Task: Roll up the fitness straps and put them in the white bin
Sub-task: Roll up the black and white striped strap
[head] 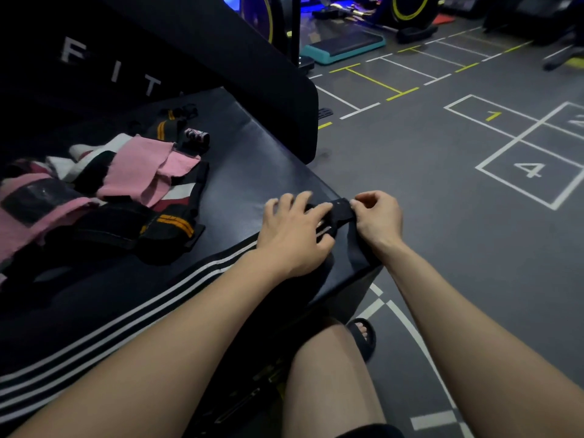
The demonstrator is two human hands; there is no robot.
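A black fitness strap (339, 211) lies at the near right corner of the black padded bench (259, 159). My left hand (292, 235) rests on its left part with fingers spread over it. My right hand (377, 218) pinches the strap's right end between thumb and forefinger. A pile of unrolled straps spreads over the bench's left side: pink ones (139, 172), black ones with orange stripes (170, 226) and white-and-red ones (181, 191). A small rolled pink-patterned strap (197, 137) sits behind the pile. No white bin is in view.
The bench's backrest with white letters (110, 67) rises at the back left. Grey gym floor with painted numbered squares (527, 169) lies to the right. A teal step platform (343, 47) and exercise bikes stand far back. My knee and sandalled foot (363, 336) are below the bench corner.
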